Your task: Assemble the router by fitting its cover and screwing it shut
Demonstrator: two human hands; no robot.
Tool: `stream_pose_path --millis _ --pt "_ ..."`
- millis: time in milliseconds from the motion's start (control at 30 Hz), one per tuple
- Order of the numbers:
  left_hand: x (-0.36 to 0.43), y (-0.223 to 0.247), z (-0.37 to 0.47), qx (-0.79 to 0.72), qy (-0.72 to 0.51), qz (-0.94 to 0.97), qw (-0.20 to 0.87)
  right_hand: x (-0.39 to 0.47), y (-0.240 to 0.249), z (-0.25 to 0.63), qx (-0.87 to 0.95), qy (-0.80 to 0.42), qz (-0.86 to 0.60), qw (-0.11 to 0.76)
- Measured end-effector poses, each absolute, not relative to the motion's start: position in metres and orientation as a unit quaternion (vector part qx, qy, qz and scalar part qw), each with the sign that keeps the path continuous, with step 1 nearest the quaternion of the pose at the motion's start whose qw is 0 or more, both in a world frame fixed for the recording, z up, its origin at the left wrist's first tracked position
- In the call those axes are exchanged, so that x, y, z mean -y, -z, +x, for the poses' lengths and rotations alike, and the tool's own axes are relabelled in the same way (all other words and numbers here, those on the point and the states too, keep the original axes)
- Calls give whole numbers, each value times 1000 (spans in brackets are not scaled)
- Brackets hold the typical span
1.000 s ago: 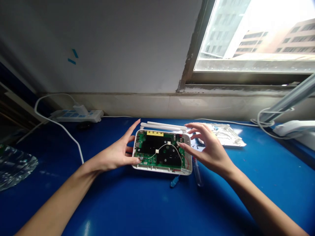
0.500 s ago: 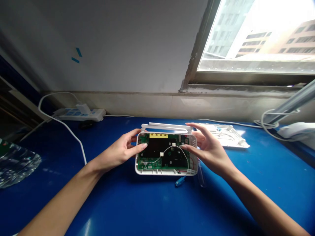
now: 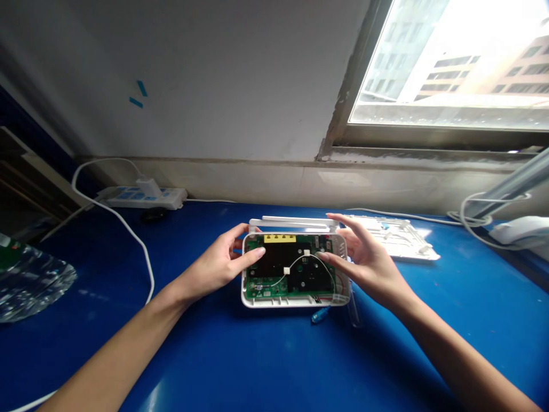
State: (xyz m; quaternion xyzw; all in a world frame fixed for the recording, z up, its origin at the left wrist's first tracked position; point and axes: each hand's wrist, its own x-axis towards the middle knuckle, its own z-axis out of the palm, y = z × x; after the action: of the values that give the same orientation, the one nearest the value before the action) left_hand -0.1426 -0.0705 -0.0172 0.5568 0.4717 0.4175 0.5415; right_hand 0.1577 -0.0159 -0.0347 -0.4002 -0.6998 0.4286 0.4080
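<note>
"What do those hands have hold of?"

"A shallow white plastic router housing (image 3: pixel 262 304) with rounded corners, open side facing us. The left hand (image 3: pixel 217 260) grips one end, its thumb over the flat black plate (image 3: pixel 274 260) inside and its fingers round the back. The right hand (image 3: pixel 364 260) has the other end, thumb reaching in over the rim, index finger up by the slim white antennas (image 3: pixel 295 221) along the far edge."

"And inside?"

"A green circuit board (image 3: pixel 278 292) under that plate, with a yellow block of ports (image 3: pixel 280 238) at the far side. A thin white wire (image 3: pixel 295 262) curves across, with two small white square tabs on it."

"Is the housing resting on the glossy blue table (image 3: pixel 240 366)?"

"It's over the middle, towards the wall, but I can't tell if it touches. A small blue plug (image 3: pixel 320 315) pokes out just beside its near edge, and a clear plastic handle (image 3: pixel 355 312) lies near the right end."

"What's beyond the right hand?"

"A white ribbed plastic panel (image 3: pixel 407 240), lying flat. Over to the left there's a white power strip (image 3: pixel 174 198) by the wall, and a clear plastic bottle (image 3: pixel 34 286) on its side."
</note>
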Motion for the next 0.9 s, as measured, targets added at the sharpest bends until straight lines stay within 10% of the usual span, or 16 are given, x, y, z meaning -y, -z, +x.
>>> stream_pose_path --millis 900 --pt "77 14 -123 -455 -497 337 657 25 29 148 710 -446 -380 390"
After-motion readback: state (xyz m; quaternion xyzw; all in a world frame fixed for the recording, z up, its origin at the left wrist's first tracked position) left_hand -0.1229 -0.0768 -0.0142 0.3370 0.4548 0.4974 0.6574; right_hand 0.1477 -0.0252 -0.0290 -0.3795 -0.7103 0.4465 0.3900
